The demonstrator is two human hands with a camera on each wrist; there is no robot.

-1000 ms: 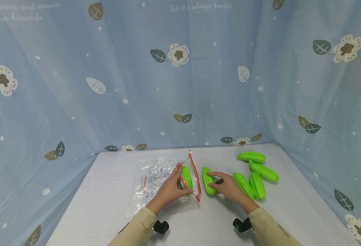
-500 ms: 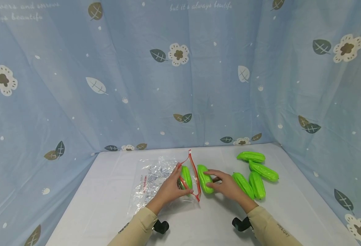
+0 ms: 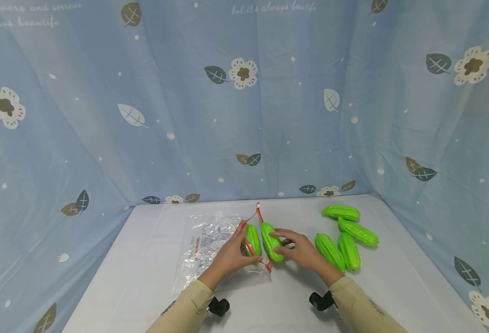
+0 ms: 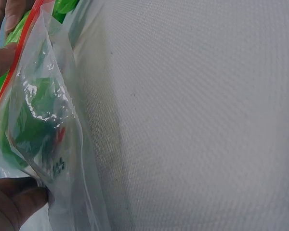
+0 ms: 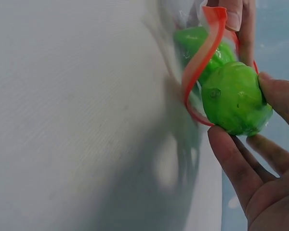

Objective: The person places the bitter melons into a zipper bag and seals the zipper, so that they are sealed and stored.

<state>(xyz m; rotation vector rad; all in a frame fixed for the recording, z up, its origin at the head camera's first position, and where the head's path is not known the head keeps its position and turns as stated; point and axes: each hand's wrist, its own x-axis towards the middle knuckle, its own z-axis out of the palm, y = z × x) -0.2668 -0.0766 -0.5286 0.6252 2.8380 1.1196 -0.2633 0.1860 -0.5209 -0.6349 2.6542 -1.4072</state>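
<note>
A clear zip bag [image 3: 204, 247] with a red zip edge lies on the white table, its mouth facing right. At the mouth, my left hand [image 3: 229, 254] holds the bag's edge, fingers and thumb spread apart along it. Inside sits one bright green bitter melon [image 3: 252, 239], glossy like a toy, seen blurred through the plastic in the left wrist view. My right hand [image 3: 298, 249] grips a second bitter melon [image 3: 271, 242] between thumb and fingers. In the right wrist view this held melon [image 5: 236, 101] overlaps the red zip strip [image 5: 202, 60] at the opening.
Several more bitter melons lie on the right of the table: a near pair [image 3: 339, 252] beside my right forearm and a far pair [image 3: 348, 222] behind it. A blue patterned curtain [image 3: 244, 115] stands around the table's back and sides.
My right hand has moved left with the held bitter melon, from beside the bag to its mouth, where the melon now covers part of the red strip. My left hand stays in place.
</note>
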